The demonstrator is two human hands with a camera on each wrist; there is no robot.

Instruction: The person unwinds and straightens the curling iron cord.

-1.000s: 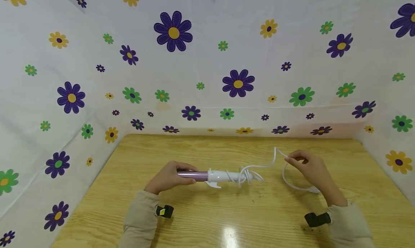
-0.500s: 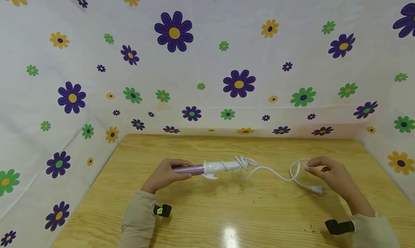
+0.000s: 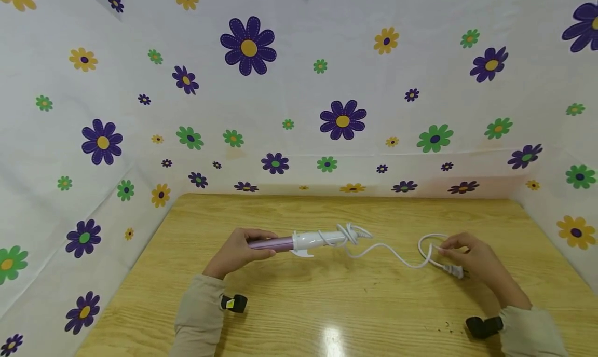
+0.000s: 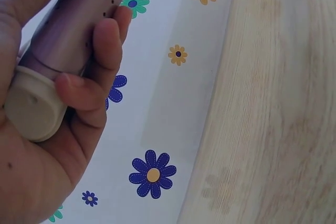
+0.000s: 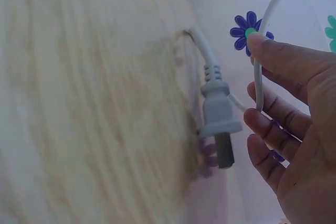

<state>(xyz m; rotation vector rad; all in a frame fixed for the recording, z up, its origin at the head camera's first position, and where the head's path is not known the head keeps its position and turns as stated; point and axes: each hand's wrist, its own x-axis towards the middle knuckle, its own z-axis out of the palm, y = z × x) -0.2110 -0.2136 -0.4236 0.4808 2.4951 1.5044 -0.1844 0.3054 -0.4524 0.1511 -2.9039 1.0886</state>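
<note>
A curling iron (image 3: 322, 239) with a glossy white handle and a purple barrel is held roughly level over the table. My left hand (image 3: 240, 252) grips its barrel; the left wrist view shows fingers curled round the perforated purple barrel (image 4: 68, 30), near its pale end cap (image 4: 34, 106). White power cord (image 3: 394, 252) wraps loosely round the handle's far end, then runs right in a wavy line. My right hand (image 3: 476, 261) holds the cord between thumb and fingers, close to the plug. The two-prong plug (image 5: 218, 108) dangles beside the fingers in the right wrist view.
Under both hands lies a light wood-grain table (image 3: 299, 300). White cloth (image 3: 289, 77) with printed flowers rises behind it and along both sides. Small dark specks (image 3: 446, 327) mark the tabletop near the right sleeve.
My right hand has moved right and down, drawing the cord out; its raised bend has dropped into a low wave. My left hand has shifted the curling iron slightly left and up.
</note>
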